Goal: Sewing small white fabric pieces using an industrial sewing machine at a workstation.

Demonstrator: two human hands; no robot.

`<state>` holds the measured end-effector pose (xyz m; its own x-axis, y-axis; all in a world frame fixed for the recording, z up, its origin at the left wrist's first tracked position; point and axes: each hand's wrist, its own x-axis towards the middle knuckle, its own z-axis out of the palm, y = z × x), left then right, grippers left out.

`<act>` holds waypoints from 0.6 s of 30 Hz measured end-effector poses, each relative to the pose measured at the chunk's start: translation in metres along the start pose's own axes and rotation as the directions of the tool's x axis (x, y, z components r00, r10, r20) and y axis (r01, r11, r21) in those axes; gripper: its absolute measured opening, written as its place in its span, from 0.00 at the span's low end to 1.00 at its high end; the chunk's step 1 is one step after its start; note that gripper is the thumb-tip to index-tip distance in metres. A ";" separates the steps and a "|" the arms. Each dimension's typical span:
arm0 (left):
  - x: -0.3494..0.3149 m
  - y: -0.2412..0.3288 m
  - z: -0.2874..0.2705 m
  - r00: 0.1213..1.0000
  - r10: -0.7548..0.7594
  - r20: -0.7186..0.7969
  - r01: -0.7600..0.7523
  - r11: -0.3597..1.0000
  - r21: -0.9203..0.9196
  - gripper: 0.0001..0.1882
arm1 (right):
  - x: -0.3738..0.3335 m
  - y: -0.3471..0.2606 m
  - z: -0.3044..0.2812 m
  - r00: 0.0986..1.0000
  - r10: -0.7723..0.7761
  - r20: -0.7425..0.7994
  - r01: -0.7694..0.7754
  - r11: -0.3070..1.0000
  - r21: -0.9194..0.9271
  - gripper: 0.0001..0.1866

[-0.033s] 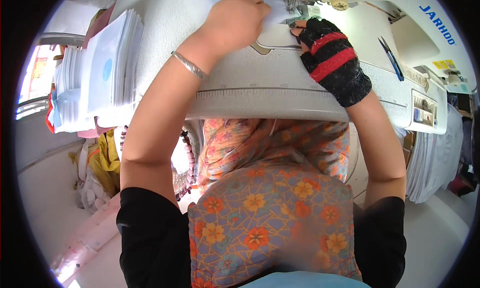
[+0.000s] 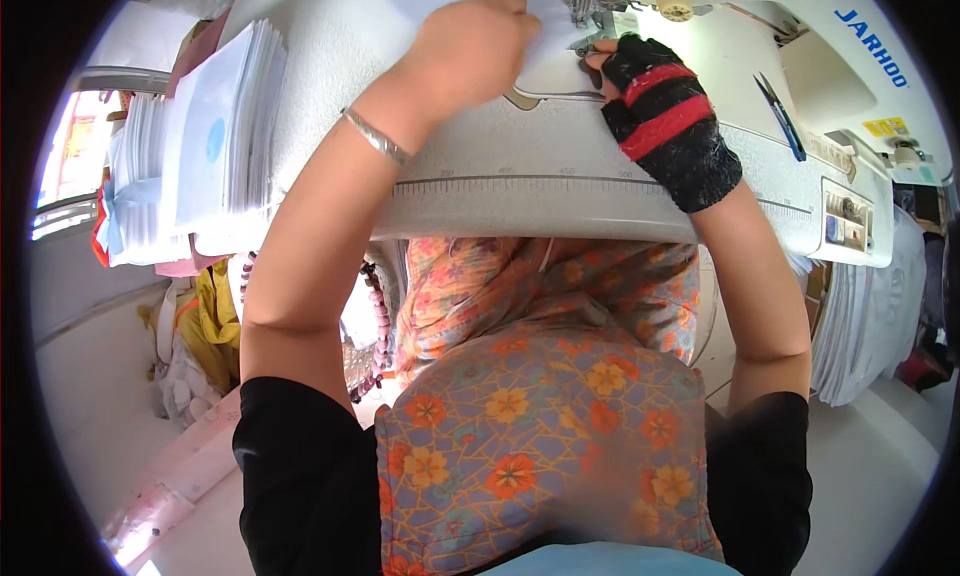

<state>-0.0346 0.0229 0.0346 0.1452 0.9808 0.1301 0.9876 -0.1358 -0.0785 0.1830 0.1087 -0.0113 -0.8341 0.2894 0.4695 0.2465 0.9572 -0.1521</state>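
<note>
A sewing machine's presser foot [image 2: 590, 6] stands over the bed at the top. Under and beside my left hand [image 2: 470, 56] lies a thin, white, sheet-like piece [image 2: 545, 46]. The fingers of that hand are curled at its edge, left of the presser foot; their tips are mostly hidden. My right hand [image 2: 665, 126], in a black fingerless glove with red stripes, is close to the needle plate on the right. Its thumb and fingertips are drawn together by the presser foot; what they pinch is too small to make out. A light-blue bit shows beyond my left hand.
Blue-handled thread snips [image 2: 782, 116] lie on the bed at the right. A stack of white folded pieces [image 2: 215, 136] stands at the left. A ruler strip [image 2: 510, 186] runs along the table's front edge. More white pieces [image 2: 870, 316] hang at the right.
My left hand has shifted very slightly downward, and more of the light-blue bit shows above it. The right fingertips have moved a little beside the presser foot.
</note>
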 end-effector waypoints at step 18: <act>-0.031 0.031 0.023 0.898 0.204 -0.390 -0.290 0.941 -0.173 0.14 | -0.003 -0.013 -0.007 1.000 -0.014 0.024 0.016 0.998 -0.058 0.21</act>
<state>-0.0099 -0.0085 0.0053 0.3553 0.7981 0.4866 0.8979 -0.4362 0.0599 0.1861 0.0957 -0.0051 -0.8493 0.2754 0.4505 0.2614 0.9606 -0.0944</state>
